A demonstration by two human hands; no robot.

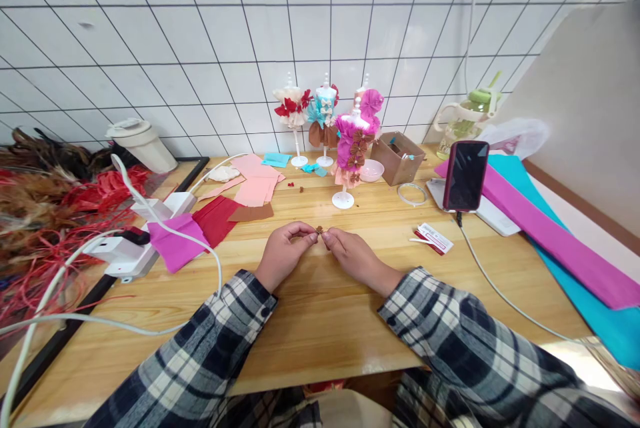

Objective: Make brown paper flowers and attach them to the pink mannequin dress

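Note:
Between my fingertips, above the middle of the wooden table (310, 321), is a small crumpled piece of brown paper (320, 231). My left hand (287, 251) pinches it from the left, thumb against forefinger. On the other side my right hand (357, 256) closes on it with thumb and fingers, hiding part of it. Just beyond my hands stands a small white dress form (343, 199) dressed in magenta ruffles with brown bows down the front. A brown paper sheet (251, 213) lies to the left, beside a dark red sheet (218, 221).
Several other dressed forms (298, 160) stand by the tiled wall. A cardboard box (400, 158), a pink bowl (372, 171) and a wire coil (412, 195) are to their right. A phone (466, 176) stands upright farther right. White cables cross near a power strip (133, 261) at left.

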